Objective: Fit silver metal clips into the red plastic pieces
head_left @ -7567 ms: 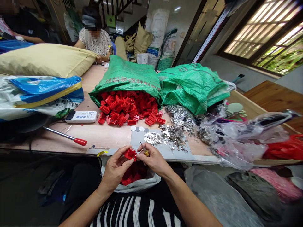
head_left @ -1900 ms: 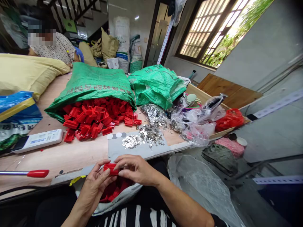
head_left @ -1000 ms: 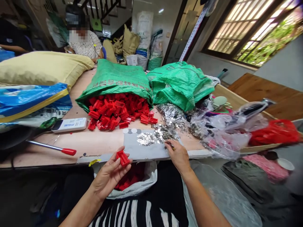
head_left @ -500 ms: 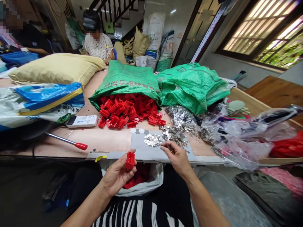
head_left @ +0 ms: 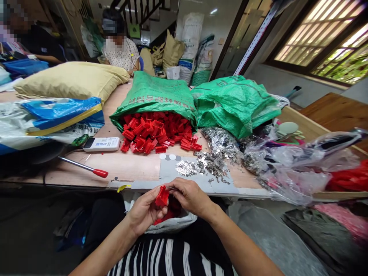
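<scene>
Between the fingers of my left hand (head_left: pixel 143 212) is a small red plastic part (head_left: pixel 162 196), tilted over the lap. My right hand (head_left: pixel 192 196) is closed in a pinch right at that part's upper right edge; a thin glint shows at the fingertips, too small to name. Below both hands a white sack (head_left: pixel 184 222) in the lap holds more red parts (head_left: pixel 172 209). Just beyond the hands, small shiny metal pieces (head_left: pixel 186 168) lie on a grey sheet (head_left: pixel 168 174) at the table's front edge.
A green sack (head_left: pixel 163 90) spills red parts (head_left: pixel 149 132) onto the table. Another green sack (head_left: pixel 230 101) and clear plastic bags (head_left: pixel 296 172) lie to the right. A red-tipped metal lever (head_left: pixel 99 173) juts out at left, near a white box-shaped device (head_left: pixel 102 144). Two people sit across.
My right hand has moved from beside the metal pieces down and left to the red part. The red part has been tilted in my left hand.
</scene>
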Motion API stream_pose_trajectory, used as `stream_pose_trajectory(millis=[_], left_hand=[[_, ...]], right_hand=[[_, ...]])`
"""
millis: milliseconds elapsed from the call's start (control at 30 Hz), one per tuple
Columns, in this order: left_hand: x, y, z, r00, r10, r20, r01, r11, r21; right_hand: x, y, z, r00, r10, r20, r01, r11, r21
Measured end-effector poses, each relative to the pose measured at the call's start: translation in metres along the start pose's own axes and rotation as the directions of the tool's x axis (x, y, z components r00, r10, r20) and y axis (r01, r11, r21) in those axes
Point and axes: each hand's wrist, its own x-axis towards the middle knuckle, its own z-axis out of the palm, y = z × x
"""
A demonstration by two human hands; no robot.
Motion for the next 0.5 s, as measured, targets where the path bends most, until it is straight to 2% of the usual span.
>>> stream_pose_trajectory(millis=[133,267,400,500], left_hand=[[0.0005,-0.0021,-0.0011,1.000,-0.016,0.000,0.016,1.000,0.006],[0.0022,-0.0032,-0.0017,1.000,-0.019,0.010,0.019,1.000,-0.001],[0.0025,-0.0032,-0.0032,0.999,-0.032,0.001,0.032,0.999,-0.011],[0.0007,-0.0018,-0.0044,0.999,-0.035,-0.008,0.035,0.999,-0.018]], right_hand=[[0.0006,-0.0034,-0.0049,0.996,-0.002,0.087,0.011,0.995,-0.097],[0.0011,-0.0048,-0.0040,0.995,-0.019,0.094,0.032,0.990,-0.138],[0.0013,-0.0048,0.0003,0.997,-0.025,0.069,0.032,0.995,-0.096],[0.0016,-0.0050,-0.0010,0.999,-0.020,0.050,0.018,0.999,0.034]])
